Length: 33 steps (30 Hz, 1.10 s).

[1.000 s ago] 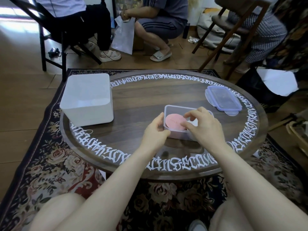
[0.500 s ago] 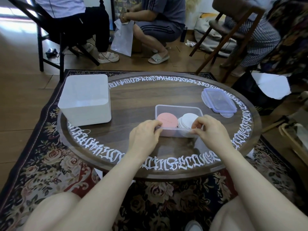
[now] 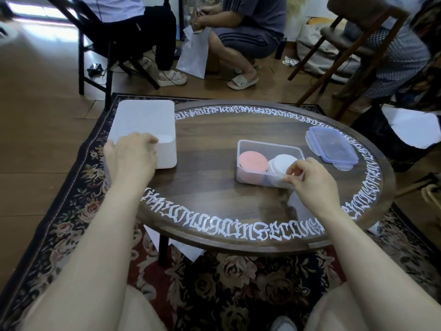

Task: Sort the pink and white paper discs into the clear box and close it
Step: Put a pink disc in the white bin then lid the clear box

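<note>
A clear box point(image 3: 267, 144) stands open on the round wooden table point(image 3: 210, 187). Inside it, a stack of pink discs point(image 3: 253, 159) lies on the left and a stack of white discs point(image 3: 281, 163) on the right. My right hand point(image 3: 310, 180) pinches the box's near right rim with thumb and fingers. The box's lid point(image 3: 332, 144), clear with a blue rim, lies flat to the right, apart from the box. My left hand point(image 3: 131, 156) rests over the near left corner of a white bin point(image 3: 145, 123) at the table's left; whether it grips the bin I cannot tell.
A few clear discs point(image 3: 343, 166) peek from under the lid's near edge. Beyond the table several people sit or squat among dark chairs point(image 3: 95, 44). A patterned rug point(image 3: 71, 211) lies under the table, and my knees are below its near edge.
My left hand left the clear box and moved left onto the white bin. My right hand stayed at the box's near right rim. The camera view shifted slightly.
</note>
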Motion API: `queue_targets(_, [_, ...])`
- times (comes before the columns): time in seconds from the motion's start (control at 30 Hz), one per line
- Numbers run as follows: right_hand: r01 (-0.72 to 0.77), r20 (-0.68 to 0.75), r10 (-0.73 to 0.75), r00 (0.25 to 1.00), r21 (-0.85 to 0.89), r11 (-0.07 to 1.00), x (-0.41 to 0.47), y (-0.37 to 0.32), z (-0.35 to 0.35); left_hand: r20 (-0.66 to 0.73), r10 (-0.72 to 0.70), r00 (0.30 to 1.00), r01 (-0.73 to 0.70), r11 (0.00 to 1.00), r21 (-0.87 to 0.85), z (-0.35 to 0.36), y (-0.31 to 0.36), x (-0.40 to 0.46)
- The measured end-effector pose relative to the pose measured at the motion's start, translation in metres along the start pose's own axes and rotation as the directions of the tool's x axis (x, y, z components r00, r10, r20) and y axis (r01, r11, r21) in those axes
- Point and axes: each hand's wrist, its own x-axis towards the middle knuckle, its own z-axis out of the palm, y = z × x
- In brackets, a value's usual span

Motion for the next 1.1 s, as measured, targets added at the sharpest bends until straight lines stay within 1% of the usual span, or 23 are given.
queue_targets(0.07, [0.024, -0.025, -0.023, 0.999, 0.048, 0.999, -0.004, -0.010, 0.003, 0.012, -0.029, 1.000, 0.031, 0.988, -0.152, -0.003, 0.004, -0.003])
queue_targets(0.13, [0.112, -0.069, -0.103, 0.992, 0.131, 0.985, -0.012, -0.025, 0.005, 0.089, -0.035, 0.995, 0.058, 0.963, -0.264, -0.002, 0.017, -0.012])
queue_targets(0.17, [0.168, -0.086, -0.155, 0.984, 0.170, 0.971, -0.016, -0.033, 0.006, 0.116, 0.008, 0.993, 0.026, 0.959, -0.283, -0.001, 0.026, -0.019])
queue_targets(0.23, [0.285, -0.092, -0.270, 0.958, 0.254, 0.924, -0.024, -0.048, 0.008, 0.137, 0.139, 0.981, -0.090, 0.946, -0.312, 0.004, 0.046, -0.038])
queue_targets(0.3, [0.398, -0.070, -0.398, 0.915, 0.329, 0.856, -0.029, -0.059, 0.013, 0.135, 0.246, 0.960, -0.188, 0.921, -0.340, 0.006, 0.059, -0.056])
queue_targets(0.33, [0.434, -0.049, -0.448, 0.893, 0.358, 0.827, -0.031, -0.063, 0.016, 0.103, 0.286, 0.953, -0.233, 0.906, -0.353, 0.006, 0.062, -0.062])
queue_targets(0.37, [0.453, -0.028, -0.478, 0.878, 0.373, 0.810, -0.032, -0.066, 0.020, 0.033, 0.317, 0.948, -0.283, 0.884, -0.371, 0.004, 0.063, -0.065])
queue_targets(0.4, [0.459, -0.011, -0.491, 0.871, 0.374, 0.806, -0.033, -0.068, 0.023, -0.066, 0.325, 0.943, -0.325, 0.863, -0.386, 0.001, 0.061, -0.063])
queue_targets(0.43, [0.462, 0.000, -0.496, 0.868, 0.363, 0.809, -0.035, -0.070, 0.025, -0.169, 0.290, 0.942, -0.335, 0.859, -0.388, -0.002, 0.058, -0.059])
queue_targets(0.47, [0.472, 0.008, -0.505, 0.863, 0.343, 0.812, -0.036, -0.071, 0.027, -0.237, 0.206, 0.949, -0.286, 0.877, -0.386, -0.005, 0.053, -0.053])
queue_targets(0.5, [0.490, 0.012, -0.521, 0.854, 0.320, 0.811, -0.036, -0.073, 0.029, -0.237, 0.081, 0.968, -0.173, 0.900, -0.401, -0.009, 0.047, -0.046])
queue_targets(0.53, [0.508, 0.014, -0.537, 0.843, 0.304, 0.806, -0.036, -0.075, 0.031, -0.157, -0.067, 0.985, -0.010, 0.895, -0.445, -0.012, 0.041, -0.040])
queue_targets(0.57, [0.520, 0.015, -0.548, 0.836, 0.294, 0.802, -0.036, -0.076, 0.033, 0.012, -0.211, 0.977, 0.188, 0.840, -0.508, -0.013, 0.037, -0.036])
queue_targets(0.6, [0.529, 0.008, -0.554, 0.832, 0.285, 0.799, -0.035, -0.078, 0.034, 0.224, -0.317, 0.922, 0.388, 0.718, -0.578, -0.014, 0.034, -0.034])
queue_targets(0.63, [0.537, -0.005, -0.558, 0.830, 0.276, 0.797, -0.034, -0.078, 0.036, 0.422, -0.356, 0.834, 0.552, 0.537, -0.638, -0.013, 0.032, -0.031])
queue_targets(0.67, [0.544, -0.022, -0.560, 0.828, 0.269, 0.794, -0.033, -0.077, 0.037, 0.575, -0.333, 0.747, 0.664, 0.336, -0.668, -0.014, 0.031, -0.030])
queue_targets(0.7, [0.547, -0.039, -0.558, 0.829, 0.265, 0.794, -0.033, -0.076, 0.038, 0.668, -0.289, 0.685, 0.725, 0.184, -0.664, -0.014, 0.029, -0.030])
queue_targets(0.73, [0.546, -0.056, -0.552, 0.832, 0.260, 0.796, -0.033, -0.075, 0.040, 0.710, -0.252, 0.658, 0.748, 0.115, -0.653, -0.015, 0.026, -0.030])
queue_targets(0.77, [0.545, -0.071, -0.547, 0.834, 0.253, 0.799, -0.034, -0.073, 0.042, 0.718, -0.218, 0.661, 0.748, 0.103, -0.656, -0.017, 0.024, -0.030])
queue_targets(0.83, [0.538, -0.088, -0.534, 0.841, 0.255, 0.804, -0.035, -0.069, 0.044, 0.703, -0.164, 0.692, 0.721, 0.116, -0.683, -0.019, 0.020, -0.028])
queue_targets(0.93, [0.521, -0.091, -0.517, 0.851, 0.280, 0.807, -0.036, -0.065, 0.045, 0.632, -0.086, 0.770, 0.638, 0.116, -0.762, -0.021, 0.014, -0.025])
queue_targets(1.03, [0.531, 0.024, -0.555, 0.832, 0.257, 0.807, -0.037, -0.067, 0.038, 0.534, -0.043, 0.844, 0.535, 0.124, -0.836, -0.024, 0.014, -0.027])
queue_targets(1.1, [0.486, 0.111, -0.518, 0.848, 0.226, 0.844, -0.038, -0.071, 0.031, 0.495, -0.041, 0.868, 0.496, 0.135, -0.858, -0.025, 0.016, -0.028])
